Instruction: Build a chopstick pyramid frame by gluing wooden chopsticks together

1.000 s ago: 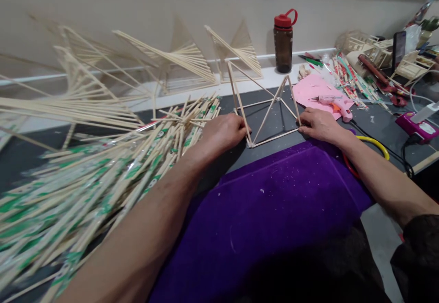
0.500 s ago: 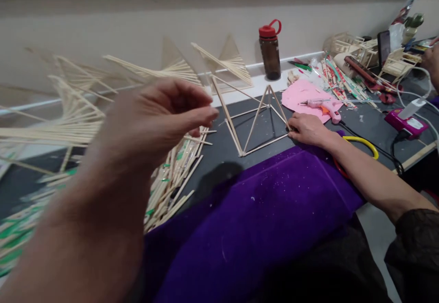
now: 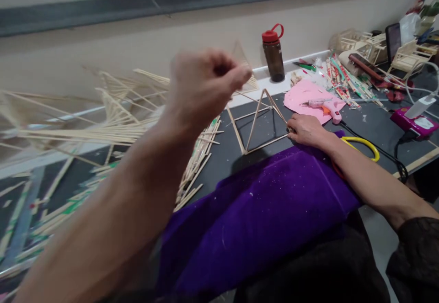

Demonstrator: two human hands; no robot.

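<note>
A small pyramid frame of thin wooden sticks [image 3: 262,122] stands on the dark table [image 3: 370,124]. My right hand [image 3: 305,130] rests on the table and pinches the frame's right base corner. My left hand [image 3: 206,83] is raised in front of the camera, well above the table, with fingers curled in a pinch; what it holds, if anything, is too blurred to name. A heap of loose sticks in green and white wrappers [image 3: 192,161] lies to the left of the frame.
Purple cloth [image 3: 260,211] covers my lap at the table's edge. A pink glue gun [image 3: 324,106] lies on a pink sheet, a brown bottle with a red cap [image 3: 274,56] stands by the wall. Stick fan structures [image 3: 113,111] crowd the left. Yellow ring [image 3: 363,145], cables and a magenta box [image 3: 416,122] lie right.
My left hand let go of the frame's left corner, rose toward the camera and closed into a pinch. The right hand stayed on the frame. The view tilted up slightly.
</note>
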